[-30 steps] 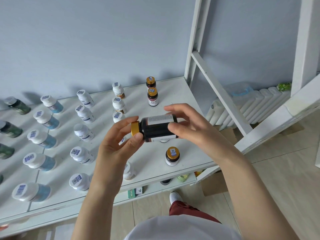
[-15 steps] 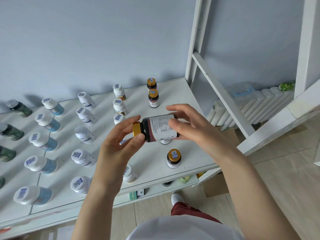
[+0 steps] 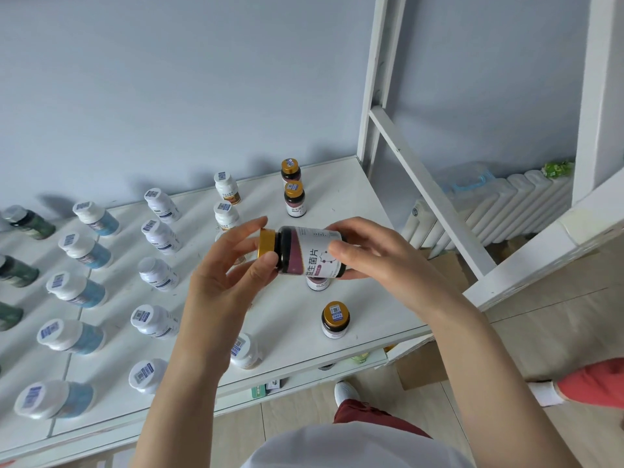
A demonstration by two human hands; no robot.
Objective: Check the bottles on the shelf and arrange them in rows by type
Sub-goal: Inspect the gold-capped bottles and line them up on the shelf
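A dark bottle with a gold cap (image 3: 305, 251) lies sideways in the air above the white shelf (image 3: 368, 298), its white and purple label facing me. My left hand (image 3: 223, 278) pinches its gold cap end. My right hand (image 3: 378, 258) grips its base end. On the shelf stand rows of bottles: gold-capped dark ones (image 3: 335, 318) at the right, white ones (image 3: 156, 320) in the middle, white-capped blue ones (image 3: 72, 336) further left, and dark green ones (image 3: 28, 222) at the far left. One gold-capped bottle is partly hidden under the held one.
A white slanted frame post (image 3: 429, 194) rises at the shelf's right end. A white radiator (image 3: 499, 211) stands behind it. A lower shelf level with small items (image 3: 270, 386) shows under the front edge. Cardboard (image 3: 422, 366) lies on the floor.
The held bottle has been rotated about its long axis, so the label's front with large print now faces up. Both hands stay in much the same place.
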